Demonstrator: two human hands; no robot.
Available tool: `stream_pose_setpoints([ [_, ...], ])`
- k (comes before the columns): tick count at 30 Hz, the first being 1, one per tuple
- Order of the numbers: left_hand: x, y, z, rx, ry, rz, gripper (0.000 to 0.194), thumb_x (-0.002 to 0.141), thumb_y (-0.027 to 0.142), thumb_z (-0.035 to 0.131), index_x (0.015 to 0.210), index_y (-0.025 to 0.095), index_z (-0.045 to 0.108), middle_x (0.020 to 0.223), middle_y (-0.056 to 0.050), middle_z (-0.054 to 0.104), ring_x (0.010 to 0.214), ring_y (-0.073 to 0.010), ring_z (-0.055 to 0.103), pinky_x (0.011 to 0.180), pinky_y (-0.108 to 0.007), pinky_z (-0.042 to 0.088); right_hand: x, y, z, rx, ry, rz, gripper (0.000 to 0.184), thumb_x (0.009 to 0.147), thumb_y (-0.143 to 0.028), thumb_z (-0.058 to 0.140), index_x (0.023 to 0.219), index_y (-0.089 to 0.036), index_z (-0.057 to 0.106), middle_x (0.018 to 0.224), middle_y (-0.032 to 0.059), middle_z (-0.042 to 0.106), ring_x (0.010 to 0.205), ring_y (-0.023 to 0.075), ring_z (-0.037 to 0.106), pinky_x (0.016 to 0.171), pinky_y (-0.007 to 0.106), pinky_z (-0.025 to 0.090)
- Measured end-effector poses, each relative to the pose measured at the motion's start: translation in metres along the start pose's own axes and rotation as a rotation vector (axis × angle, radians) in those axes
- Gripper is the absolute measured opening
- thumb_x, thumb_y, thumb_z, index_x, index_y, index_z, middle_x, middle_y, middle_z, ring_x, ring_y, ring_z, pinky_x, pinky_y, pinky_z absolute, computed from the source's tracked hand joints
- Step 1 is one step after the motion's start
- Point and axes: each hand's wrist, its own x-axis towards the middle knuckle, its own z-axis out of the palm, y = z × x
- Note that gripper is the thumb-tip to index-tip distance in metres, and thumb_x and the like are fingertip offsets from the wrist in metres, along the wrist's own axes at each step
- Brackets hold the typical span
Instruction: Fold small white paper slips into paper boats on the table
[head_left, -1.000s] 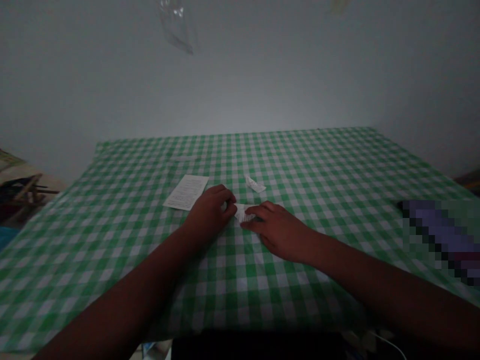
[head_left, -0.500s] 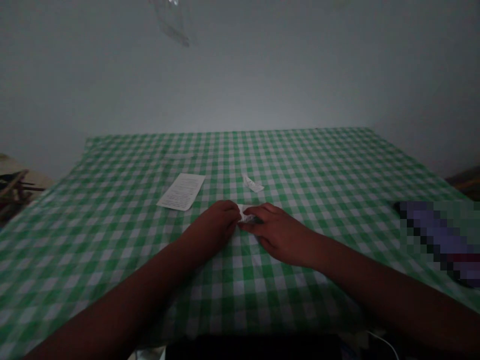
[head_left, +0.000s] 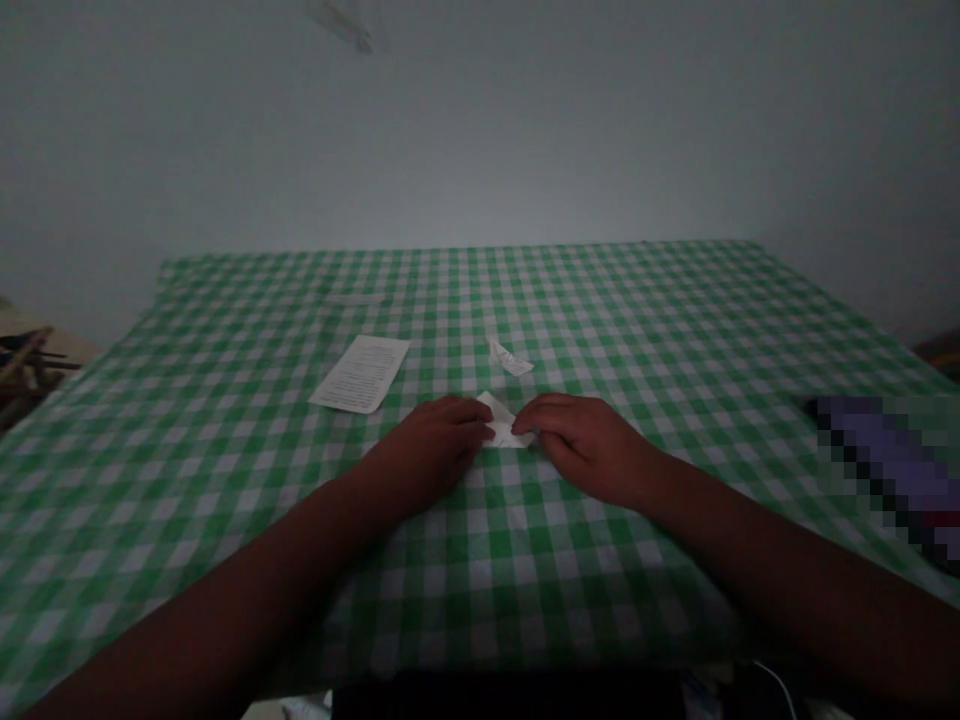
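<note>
— Looking through the head view, what is being handled?

— A small white paper (head_left: 501, 424) is seen on the checked cloth (head_left: 675, 330), its peak turned toward the far side. Its left part is covered by the left hand (head_left: 441, 442), and its right part is touched by the right hand (head_left: 589, 440) with bent fingers. The two hands are held apart, with the paper between them; whether it is pinched or only pressed down cannot be told.

— How might this step, apparently a fold, be done well?

— The edges are best lined up before any weight is added, since thin paper is easily skewed. One side should be pinned firmly while the crease is smoothed outward from the middle.

— And the other pieces?

— A bent scrap (head_left: 512, 360) lies just beyond, a printed sheet (head_left: 362, 375) to the left; neither should be brushed by the knuckles.
</note>
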Motion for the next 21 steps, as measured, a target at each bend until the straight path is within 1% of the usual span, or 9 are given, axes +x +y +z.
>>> stream_pose_setpoints([
  [2, 0.0, -0.003, -0.002, -0.054, -0.043, 0.03, 0.035, 0.086, 0.002, 0.05, 0.111, 0.02, 0.068, 0.13, -0.007, 0.063, 0.121, -0.0203, 0.058, 0.107, -0.039, 0.046, 0.0, 0.006, -0.001, -0.008, 0.036, 0.005, 0.033, 0.089, -0.009, 0.04, 0.103, -0.017, 0.068, 0.1, 0.0072, 0.071, 0.092, 0.0179, 0.067, 0.083, 0.035, 0.054],
  [3, 0.001, -0.003, -0.003, -0.08, -0.067, 0.04, 0.037, 0.086, 0.0, 0.049, 0.109, 0.02, 0.068, 0.13, -0.007, 0.063, 0.12, -0.0193, 0.059, 0.106, -0.038, 0.047, 0.001, 0.009, -0.002, -0.015, 0.037, -0.001, 0.034, 0.088, -0.008, 0.041, 0.105, -0.017, 0.068, 0.102, 0.0076, 0.071, 0.095, 0.0184, 0.066, 0.085, 0.036, 0.054],
  [6, 0.004, -0.002, -0.007, -0.094, -0.131, 0.075, 0.034, 0.087, 0.001, 0.046, 0.104, 0.02, 0.068, 0.125, -0.006, 0.065, 0.115, -0.018, 0.062, 0.104, -0.035, 0.049, 0.002, 0.016, -0.002, -0.028, -0.011, -0.068, 0.037, 0.088, -0.007, 0.041, 0.112, -0.016, 0.068, 0.112, 0.0105, 0.07, 0.107, 0.0208, 0.064, 0.094, 0.041, 0.052],
  [9, 0.006, -0.002, -0.01, 0.019, -0.128, 0.157, 0.027, 0.091, 0.005, 0.049, 0.104, 0.019, 0.069, 0.118, -0.007, 0.068, 0.112, -0.0189, 0.062, 0.101, -0.035, 0.049, 0.004, 0.018, -0.001, -0.037, -0.091, -0.146, 0.039, 0.09, -0.007, 0.041, 0.119, -0.015, 0.067, 0.122, 0.0127, 0.068, 0.117, 0.0223, 0.06, 0.102, 0.045, 0.048],
  [11, 0.007, -0.004, -0.011, 0.123, -0.104, 0.234, 0.022, 0.093, 0.009, 0.052, 0.103, 0.018, 0.069, 0.113, -0.007, 0.07, 0.108, -0.0209, 0.062, 0.099, -0.038, 0.049, 0.005, 0.018, -0.001, -0.049, -0.148, -0.157, 0.041, 0.09, -0.006, 0.042, 0.121, -0.014, 0.066, 0.124, 0.013, 0.068, 0.12, 0.0228, 0.059, 0.104, 0.047, 0.046],
  [13, 0.007, -0.006, -0.011, 0.194, -0.09, 0.272, 0.02, 0.094, 0.012, 0.053, 0.104, 0.017, 0.07, 0.11, -0.007, 0.071, 0.105, -0.0226, 0.062, 0.096, -0.041, 0.049, 0.006, 0.016, -0.001, -0.072, -0.191, -0.153, 0.043, 0.088, -0.004, 0.044, 0.123, -0.015, 0.066, 0.125, 0.0134, 0.067, 0.119, 0.0237, 0.059, 0.104, 0.047, 0.046],
  [17, 0.006, -0.005, -0.013, 0.241, -0.085, 0.222, 0.02, 0.092, 0.012, 0.057, 0.106, 0.018, 0.069, 0.115, -0.005, 0.07, 0.106, -0.0235, 0.062, 0.093, -0.041, 0.047, 0.005, 0.011, -0.003, -0.125, -0.214, -0.169, 0.04, 0.088, -0.004, 0.048, 0.121, -0.014, 0.068, 0.12, 0.0127, 0.069, 0.114, 0.0235, 0.059, 0.101, 0.044, 0.046],
  [21, 0.003, 0.001, -0.013, 0.252, -0.061, 0.162, 0.016, 0.093, 0.018, 0.057, 0.104, 0.019, 0.069, 0.118, -0.004, 0.068, 0.108, -0.0238, 0.06, 0.094, -0.042, 0.045, 0.005, 0.004, -0.004, -0.17, -0.241, -0.166, 0.035, 0.089, -0.005, 0.049, 0.115, -0.013, 0.07, 0.113, 0.0126, 0.069, 0.106, 0.0231, 0.058, 0.097, 0.042, 0.046],
])
